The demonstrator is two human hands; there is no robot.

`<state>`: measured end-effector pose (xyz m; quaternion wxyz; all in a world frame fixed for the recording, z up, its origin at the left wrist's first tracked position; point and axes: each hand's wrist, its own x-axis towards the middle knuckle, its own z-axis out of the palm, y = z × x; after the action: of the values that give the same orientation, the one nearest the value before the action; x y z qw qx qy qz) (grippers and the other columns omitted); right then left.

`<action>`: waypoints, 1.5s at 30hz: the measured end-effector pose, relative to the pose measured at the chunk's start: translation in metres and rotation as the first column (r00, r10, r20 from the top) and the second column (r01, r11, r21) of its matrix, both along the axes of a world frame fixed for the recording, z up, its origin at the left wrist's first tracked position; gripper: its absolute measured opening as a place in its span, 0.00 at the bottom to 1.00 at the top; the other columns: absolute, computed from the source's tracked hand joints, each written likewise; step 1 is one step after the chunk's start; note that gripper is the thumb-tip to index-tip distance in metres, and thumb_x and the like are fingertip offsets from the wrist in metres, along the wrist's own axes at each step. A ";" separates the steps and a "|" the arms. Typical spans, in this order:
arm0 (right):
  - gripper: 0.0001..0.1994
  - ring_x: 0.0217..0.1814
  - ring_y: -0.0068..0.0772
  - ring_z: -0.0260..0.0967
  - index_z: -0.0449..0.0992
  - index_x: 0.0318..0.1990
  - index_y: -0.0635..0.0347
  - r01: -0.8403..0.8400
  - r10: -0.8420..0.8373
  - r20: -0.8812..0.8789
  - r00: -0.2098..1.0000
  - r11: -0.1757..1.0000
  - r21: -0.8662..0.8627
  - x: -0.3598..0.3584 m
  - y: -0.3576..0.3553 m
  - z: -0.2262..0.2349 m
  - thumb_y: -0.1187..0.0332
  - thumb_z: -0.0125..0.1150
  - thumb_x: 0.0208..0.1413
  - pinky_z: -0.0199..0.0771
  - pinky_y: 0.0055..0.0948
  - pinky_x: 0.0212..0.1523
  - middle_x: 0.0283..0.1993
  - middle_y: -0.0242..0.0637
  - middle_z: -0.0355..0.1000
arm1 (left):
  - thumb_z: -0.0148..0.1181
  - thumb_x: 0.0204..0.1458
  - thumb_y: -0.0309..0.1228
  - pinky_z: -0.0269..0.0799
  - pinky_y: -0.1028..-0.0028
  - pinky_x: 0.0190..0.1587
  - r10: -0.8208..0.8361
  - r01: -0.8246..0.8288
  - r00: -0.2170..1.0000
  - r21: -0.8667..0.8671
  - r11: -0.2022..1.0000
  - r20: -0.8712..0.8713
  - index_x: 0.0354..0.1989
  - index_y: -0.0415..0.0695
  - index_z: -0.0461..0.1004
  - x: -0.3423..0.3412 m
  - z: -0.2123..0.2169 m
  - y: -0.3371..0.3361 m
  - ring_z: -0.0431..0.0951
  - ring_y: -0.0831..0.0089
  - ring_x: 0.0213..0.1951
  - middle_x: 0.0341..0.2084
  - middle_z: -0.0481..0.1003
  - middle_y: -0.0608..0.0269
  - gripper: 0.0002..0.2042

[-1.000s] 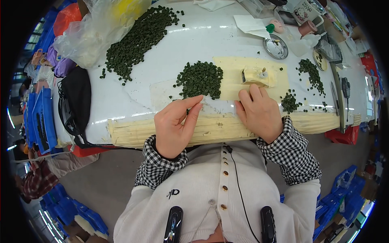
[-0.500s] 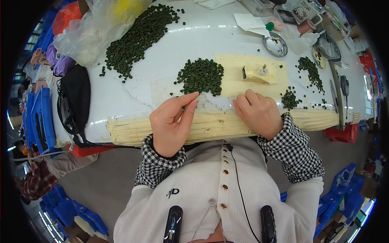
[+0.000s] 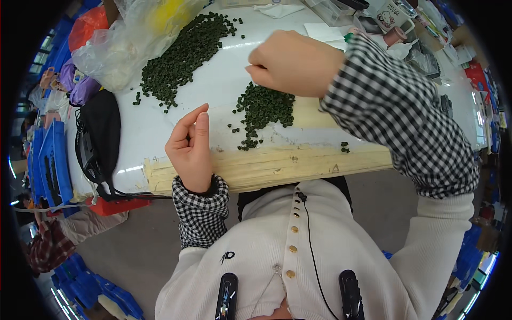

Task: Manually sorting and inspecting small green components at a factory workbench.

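Observation:
My right hand [image 3: 296, 63] reaches across the table, fingers curled and closed, over the far edge of a small pile of dark green pellet-like pieces [image 3: 269, 109]. Whatever it may hold is hidden. To the left of this pile, my left hand [image 3: 191, 152] is held above the table's front edge. Its thumb and index finger are pressed together; I cannot make out anything between them. A few loose green pieces [image 3: 248, 144] trail from the pile toward the taped front edge [image 3: 288, 166]. My right sleeve covers much of the table's right side.
A larger heap of green pieces [image 3: 184, 58] lies far left, beside clear plastic bags [image 3: 114, 56]. A black cloth bag [image 3: 100, 133] rests at the left edge. At the far right stand a mug [image 3: 391, 17], a thread spool [image 3: 394, 36] and a white paper sheet [image 3: 324, 33].
My right hand has moved left and away from me, from the front edge to over the small pile. My left hand has shifted left, uncovering the loose pieces near the edge.

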<state>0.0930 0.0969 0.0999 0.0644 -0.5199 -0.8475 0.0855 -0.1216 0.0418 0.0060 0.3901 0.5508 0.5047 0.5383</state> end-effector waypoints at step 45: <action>0.14 0.27 0.47 0.68 0.70 0.25 0.64 0.079 -0.073 -0.099 0.992 0.996 0.050 0.064 -0.091 0.027 0.63 0.59 0.56 0.68 0.40 0.28 0.23 0.44 0.68 | 0.53 0.61 0.28 0.40 0.84 0.20 0.062 -0.060 0.983 -0.017 0.998 0.174 0.43 0.34 0.76 -0.006 -0.012 0.003 0.49 0.92 0.17 0.14 0.57 0.82 0.10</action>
<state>0.1574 0.0060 0.1266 0.1228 -0.5451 -0.8249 0.0853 -0.1280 0.0443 -0.0062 0.4193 0.4833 0.4885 0.5933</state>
